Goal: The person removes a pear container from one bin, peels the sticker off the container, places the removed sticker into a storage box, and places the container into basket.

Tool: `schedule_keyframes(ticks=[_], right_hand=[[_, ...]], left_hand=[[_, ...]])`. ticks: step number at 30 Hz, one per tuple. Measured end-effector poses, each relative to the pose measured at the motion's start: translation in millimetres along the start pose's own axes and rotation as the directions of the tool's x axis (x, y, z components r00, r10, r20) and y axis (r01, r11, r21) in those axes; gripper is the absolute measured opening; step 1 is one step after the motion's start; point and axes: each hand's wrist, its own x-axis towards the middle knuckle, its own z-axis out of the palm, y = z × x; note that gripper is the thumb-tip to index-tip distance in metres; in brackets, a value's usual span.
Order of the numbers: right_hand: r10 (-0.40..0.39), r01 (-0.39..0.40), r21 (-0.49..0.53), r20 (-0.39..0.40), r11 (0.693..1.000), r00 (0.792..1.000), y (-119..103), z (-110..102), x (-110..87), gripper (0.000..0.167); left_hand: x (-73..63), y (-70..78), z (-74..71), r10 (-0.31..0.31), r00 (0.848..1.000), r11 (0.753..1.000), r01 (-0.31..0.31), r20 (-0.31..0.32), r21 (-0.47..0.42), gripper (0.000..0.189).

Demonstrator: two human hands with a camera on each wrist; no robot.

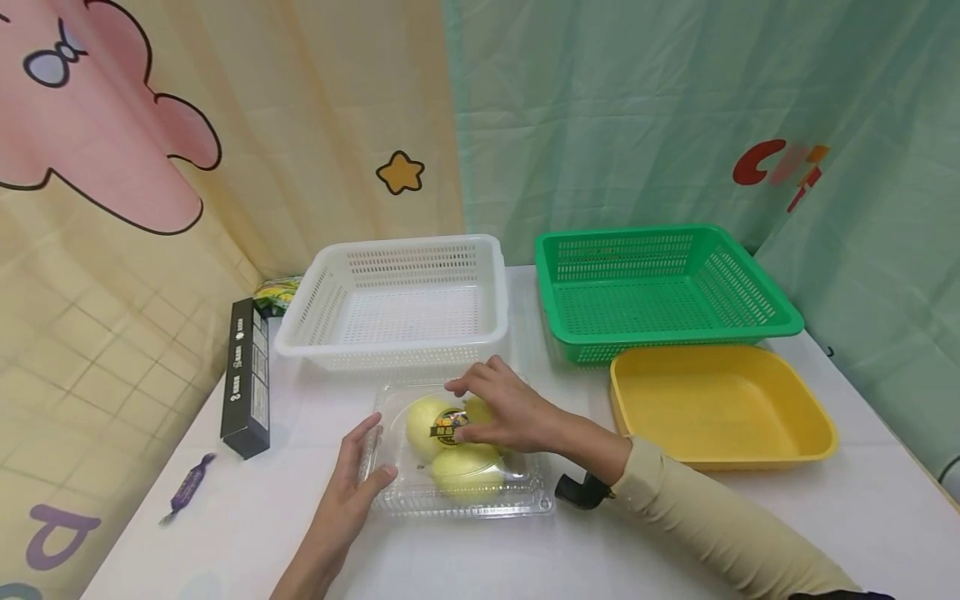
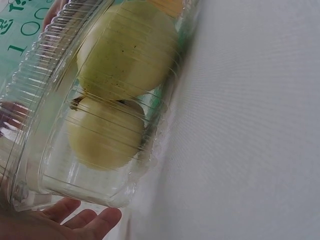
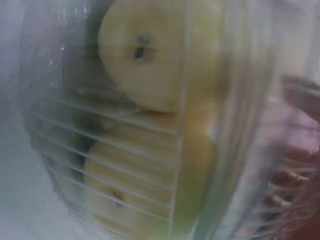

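Observation:
A clear plastic box [image 1: 536, 492] with a ribbed rim lies on the white cloth, its lid bearing a round black-and-gold sticker [image 1: 450, 427]. Several pale yellow-green pears [image 1: 468, 473] are inside; two pears [image 2: 106, 132] show through the box's side in the left wrist view. My left hand [image 1: 347, 487] holds the box's left side, thumb over the lid's edge and fingers along the wall. Over the lid, my right hand [image 1: 510, 408] has thumb and fingers spread apart, the thumb tip at the sticker. The right wrist view is blurred, with pears [image 3: 142, 55] filling much of it.
Behind the box stand a white basket [image 1: 498, 333] and a green basket [image 1: 551, 275]. A yellow tub [image 1: 720, 461] sits right of my right forearm. Toward the left lie a long black carton [image 1: 242, 375], a purple twist-wrapped candy [image 1: 187, 487] and a green-yellow packet [image 1: 277, 293].

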Motion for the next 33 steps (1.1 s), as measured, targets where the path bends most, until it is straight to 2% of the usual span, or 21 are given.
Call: schedule_keyframes(ticks=[8, 16, 25, 33], right_hand=[[-0.005, 0.005, -0.059, -0.006, 0.998, 1.0, 1, 4, 0.1, 0.051], [-0.014, 0.018, -0.185, 0.019, 0.983, 1.0, 0, 8, -0.3, 0.052], [-0.012, 0.024, -0.232, 0.053, 0.972, 0.998, -1, 10, -0.7, 0.046], [-0.041, 0.048, -0.237, 0.033, 0.97, 0.999, -1, 11, -2.3, 0.041]], left_hand=[[0.7, 0.2, -0.7, 0.012, 1.0, 1.0, -0.012, 0.004, -0.006, 0.064], [0.2, -0.4, -0.7, -0.002, 1.0, 1.0, 0.002, 0.002, 0.0, 0.066], [-0.6, -1.5, -0.1, 0.02, 1.0, 1.0, -0.02, -0.001, -0.014, 0.065], [-1.8, -1.8, 0.5, 0.038, 0.999, 0.999, -0.038, -0.004, -0.009, 0.064]])
